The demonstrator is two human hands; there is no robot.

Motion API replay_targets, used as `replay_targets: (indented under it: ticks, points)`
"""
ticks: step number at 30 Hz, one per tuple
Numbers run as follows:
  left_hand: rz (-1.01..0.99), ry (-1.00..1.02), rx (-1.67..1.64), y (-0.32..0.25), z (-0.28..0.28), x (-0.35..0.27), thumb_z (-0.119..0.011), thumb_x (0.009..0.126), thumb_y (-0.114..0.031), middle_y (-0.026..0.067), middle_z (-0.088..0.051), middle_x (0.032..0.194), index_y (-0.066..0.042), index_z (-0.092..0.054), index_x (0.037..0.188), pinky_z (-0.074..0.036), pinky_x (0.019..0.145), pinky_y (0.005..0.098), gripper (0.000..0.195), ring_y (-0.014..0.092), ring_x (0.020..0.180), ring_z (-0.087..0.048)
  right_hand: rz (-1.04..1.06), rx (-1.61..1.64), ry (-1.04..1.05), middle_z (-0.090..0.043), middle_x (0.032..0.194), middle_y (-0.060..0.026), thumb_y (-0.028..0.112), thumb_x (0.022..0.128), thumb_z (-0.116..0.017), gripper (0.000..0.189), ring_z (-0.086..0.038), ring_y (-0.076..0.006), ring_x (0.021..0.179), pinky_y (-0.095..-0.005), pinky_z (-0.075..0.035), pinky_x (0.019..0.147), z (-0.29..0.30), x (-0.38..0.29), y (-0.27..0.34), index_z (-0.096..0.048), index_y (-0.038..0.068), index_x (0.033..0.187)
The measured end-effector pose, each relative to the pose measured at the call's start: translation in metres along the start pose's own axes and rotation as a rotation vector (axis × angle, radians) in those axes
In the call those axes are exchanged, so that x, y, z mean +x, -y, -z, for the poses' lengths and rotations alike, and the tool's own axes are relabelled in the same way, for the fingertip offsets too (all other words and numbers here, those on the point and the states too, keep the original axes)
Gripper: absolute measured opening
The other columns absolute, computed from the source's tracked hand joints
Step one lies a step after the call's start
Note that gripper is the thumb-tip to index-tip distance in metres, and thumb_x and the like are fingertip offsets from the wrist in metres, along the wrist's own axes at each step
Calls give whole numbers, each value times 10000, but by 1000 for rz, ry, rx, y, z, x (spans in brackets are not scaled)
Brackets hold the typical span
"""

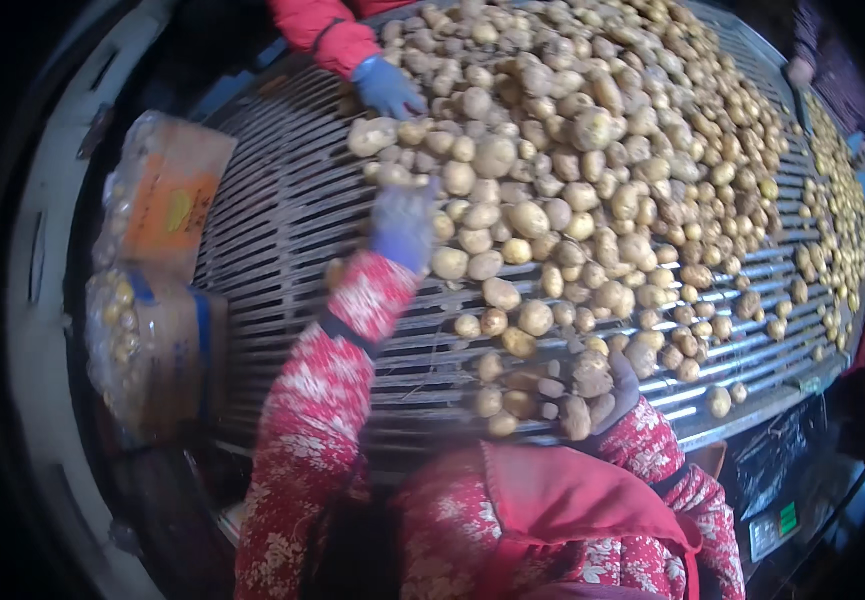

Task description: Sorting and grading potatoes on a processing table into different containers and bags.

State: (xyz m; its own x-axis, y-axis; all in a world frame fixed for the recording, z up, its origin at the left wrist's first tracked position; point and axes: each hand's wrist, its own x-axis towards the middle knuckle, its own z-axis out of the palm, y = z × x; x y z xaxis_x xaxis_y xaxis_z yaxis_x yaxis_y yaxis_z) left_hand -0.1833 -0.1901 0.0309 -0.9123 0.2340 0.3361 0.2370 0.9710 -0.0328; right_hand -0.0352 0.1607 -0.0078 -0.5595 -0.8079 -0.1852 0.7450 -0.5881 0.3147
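A large spread of potatoes [530,217] covers much of a slatted metal grate [275,225] in front of me. My left hand [404,221], in a purple-grey glove, reaches forward to the left edge of the heap. It is blurred by motion, and its fingers are hard to make out. Near my body, my gloved right hand [622,390] cups a few potatoes [591,375], its fingertips showing on their left side. Several loose potatoes [502,405] lie on the slats just left of that hand.
Two open cartons lined with clear plastic, an orange-printed one [177,195] and a blue-striped one [177,352], stand left of the grate. Another person's blue-gloved hand [389,88] is at the heap's far left. More people's hands [801,71] appear at far right.
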Motion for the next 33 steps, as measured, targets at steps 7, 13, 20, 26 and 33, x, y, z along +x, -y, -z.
replay_targets:
  ticks: [7, 13, 20, 26, 33]
  points:
    - [32, 486, -1169, -158, 48, -103, -633, 957, -202, 166, -516, 1458, -63, -471, 1485, -350, 1157, 452, 569, 318, 1399, -436, 60, -226, -107, -520, 1466, -134, 631, 944, -506, 723, -498, -396, 1329, -549, -464, 1006, -5, 6, -4, -422, 195, 1514]
    - [-165, 460, -841, -163, 50, -110, -648, 934, -214, 174, -470, 1503, -71, -428, 1512, -291, 1188, 501, 635, 360, 1455, -361, 92, -77, -72, -501, 1449, -179, 516, 1030, -397, 621, -499, -369, 1318, -526, -426, 1092, -4, 4, -5, -443, 75, 1466]
    - [331, 166, -42, -22, 5, 7, -593, 927, -379, 129, -705, 1098, -104, -712, 1150, -448, 965, 442, 374, 335, 1074, -619, -202, 23, 76, -506, 1426, -288, 372, 950, -494, 555, -498, -516, 1296, -701, -384, 1053, 7, 1, -3, -524, 22, 1380]
    - [305, 720, 254, 8, -19, 38, -429, 966, -447, 136, -669, 1259, -158, -613, 1334, -411, 1051, 534, 503, 358, 1235, -569, -262, 63, -32, -517, 1415, -279, 367, 940, -501, 595, -527, -485, 1281, -660, -403, 1062, 8, 0, -3, -491, -6, 1404]
    - [448, 922, -121, 43, -28, 60, -624, 797, -569, 245, -540, 1428, -140, -514, 1436, -424, 1093, 475, 777, 417, 1291, -542, -253, -63, -90, -497, 1457, -262, 366, 958, -491, 623, -533, -465, 1289, -645, -431, 1044, -4, -1, -8, -456, -18, 1447]
